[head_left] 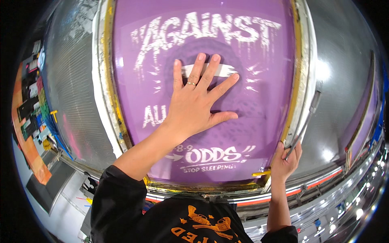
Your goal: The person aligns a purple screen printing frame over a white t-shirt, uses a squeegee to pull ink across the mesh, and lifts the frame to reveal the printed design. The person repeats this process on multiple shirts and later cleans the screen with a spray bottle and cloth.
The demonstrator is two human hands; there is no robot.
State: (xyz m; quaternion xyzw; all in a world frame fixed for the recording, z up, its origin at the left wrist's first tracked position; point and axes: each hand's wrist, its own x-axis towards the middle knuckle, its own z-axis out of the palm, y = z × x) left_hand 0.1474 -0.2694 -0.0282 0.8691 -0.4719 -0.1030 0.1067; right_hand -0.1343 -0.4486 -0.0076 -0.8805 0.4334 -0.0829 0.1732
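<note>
A purple printing screen [137,101] with pale stencilled lettering fills the middle, in a worn, yellow-stained frame [110,73]. My left hand [194,97] lies spread on its centre, fingers apart, a ring on one finger, over a darker round patterned shape and a white band. Beside the frame's right rail, my right hand [285,162] has its fingers closed round a long, thin grey tool [306,123] that angles up and away to the right. A short yellow piece [259,173] sits at the frame's lower right corner.
Grey surfaces flank the screen at left [73,101] and right [332,105]. Another purple framed panel [353,125] stands at far right. A rail [320,176] with an orange stripe runs along the front edge. Assorted coloured items [36,109] lie along an orange strip at far left.
</note>
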